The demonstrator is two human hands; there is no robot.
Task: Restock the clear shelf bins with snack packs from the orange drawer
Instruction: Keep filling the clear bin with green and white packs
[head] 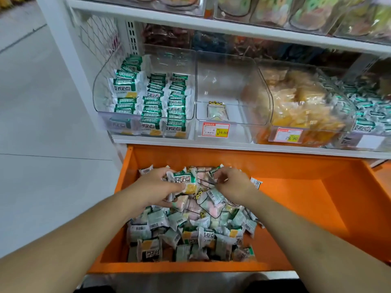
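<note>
Below the shelf's clear bins [146,96], the orange drawer [296,199] holds heaped snack packs [190,233] (light, crinkly, probably slippery, best pinched by the body), the left hand [156,187] gripping one green-and-white pack [184,181], the right hand [230,182] pinching another's edge.

White shelf [232,145] across the middle of the frame, carrying a row of clear bins: left bin [146,96] stacked with green-and-white snack packs, centre bin [228,92] holding one pastel pack [218,111], right bin [304,106] heaped with yellow snacks. Below, open orange drawer [296,199] piled with loose packs [190,231] at lower centre.
</note>
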